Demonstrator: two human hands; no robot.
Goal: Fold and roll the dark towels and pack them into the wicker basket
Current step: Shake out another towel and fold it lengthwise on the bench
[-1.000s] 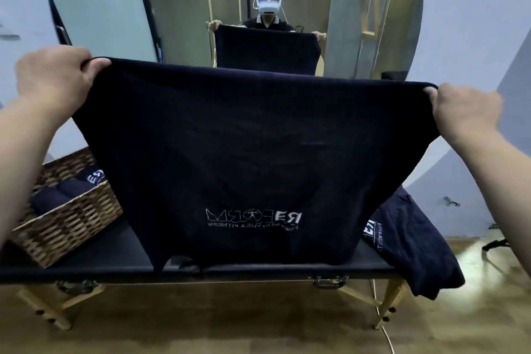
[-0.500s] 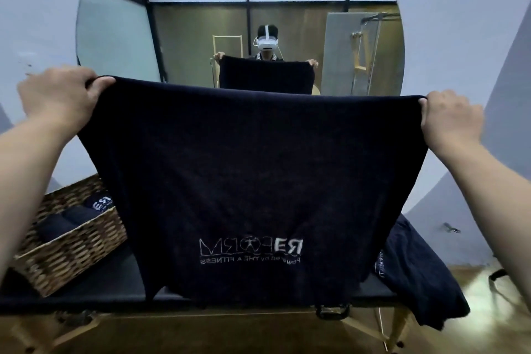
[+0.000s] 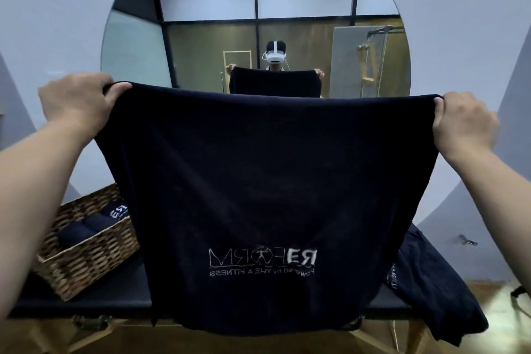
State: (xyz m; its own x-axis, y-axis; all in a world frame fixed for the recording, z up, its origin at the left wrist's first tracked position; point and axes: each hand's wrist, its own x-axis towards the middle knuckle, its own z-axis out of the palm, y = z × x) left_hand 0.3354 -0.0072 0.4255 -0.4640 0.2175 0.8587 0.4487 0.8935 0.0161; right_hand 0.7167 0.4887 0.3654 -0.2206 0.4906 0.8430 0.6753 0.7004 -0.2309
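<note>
Both hands, left hand [image 3: 75,103] and right hand [image 3: 463,123], grip one soft dark towel [image 3: 267,195] by its corners; two rolled towels [image 3: 86,227] fill the woven wicker basket [image 3: 92,261].

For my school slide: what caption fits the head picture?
Both hands hold a dark logo towel spread above the black table.

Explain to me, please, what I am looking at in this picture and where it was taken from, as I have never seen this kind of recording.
There is no machine here: a person wears a camera on the head, looking forward and down at their own arms. The left hand and the right hand each grip a top corner of a dark towel, held up spread out, its printed logo showing mirrored. Below is a dark padded table. On its left stands a wicker basket with rolled towels inside. Another loose towel hangs off the right end. The round mirror behind reflects the person.
</note>
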